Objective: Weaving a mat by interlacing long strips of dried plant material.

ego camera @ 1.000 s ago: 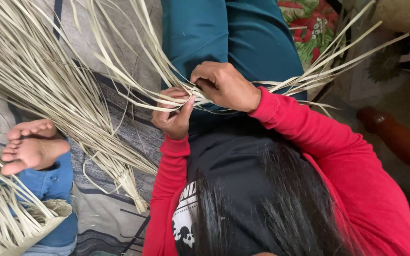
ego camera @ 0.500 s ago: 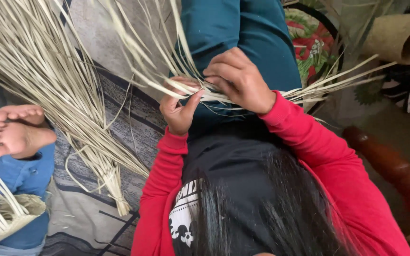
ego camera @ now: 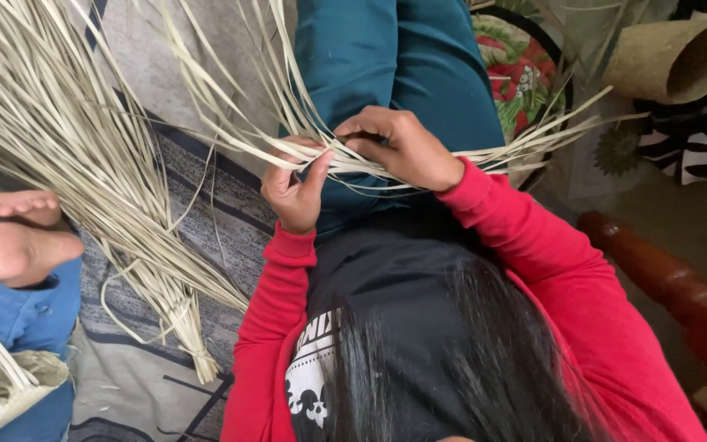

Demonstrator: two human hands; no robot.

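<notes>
My left hand (ego camera: 294,190) and my right hand (ego camera: 403,147) meet over my lap in teal trousers (ego camera: 386,57). Both pinch the same bunch of pale dried leaf strips (ego camera: 333,160), thumbs and fingers closed on it where the strips cross. The loose ends of those strips fan out to the right toward a flowered cushion (ego camera: 521,74) and up to the left. Red sleeves cover both my arms, and my dark hair fills the bottom of the view.
A big sheaf of dried strips (ego camera: 75,147) lies on the patterned mat (ego camera: 206,237) at left. Another person's bare feet (ego camera: 10,237) and blue trousers are at the left edge. A rolled woven tube (ego camera: 673,57) lies top right, a red-brown wooden post (ego camera: 664,278) at right.
The view has shifted, so hands and strips sit slightly higher and further right. My fingers have kept working the same bunch of strips; the other person's feet have slid left.
</notes>
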